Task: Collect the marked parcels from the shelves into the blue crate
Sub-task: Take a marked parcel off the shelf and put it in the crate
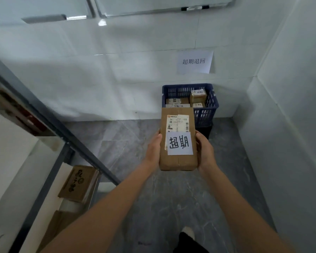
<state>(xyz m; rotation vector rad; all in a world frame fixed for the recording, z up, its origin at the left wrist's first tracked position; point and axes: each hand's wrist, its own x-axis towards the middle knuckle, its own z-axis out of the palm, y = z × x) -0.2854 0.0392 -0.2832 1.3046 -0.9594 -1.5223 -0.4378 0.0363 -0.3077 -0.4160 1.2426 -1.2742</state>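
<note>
Fingers of the left hand (153, 149) and right hand (204, 151) are curled round the long sides of the brown parcel (178, 161); it is held level above the grey floor (128, 143). A handwritten white note (179, 143) is stuck below its shipping label (178, 123). Just beyond, against the far wall, the blue crate (206, 114) is seen with several parcels inside. A metal shelf (44, 110) is seen at left.

Parcel (178, 157) note reads 超期; wall sign (194, 62) 超期退回; shipping label perhaps "…705…83".
</note>
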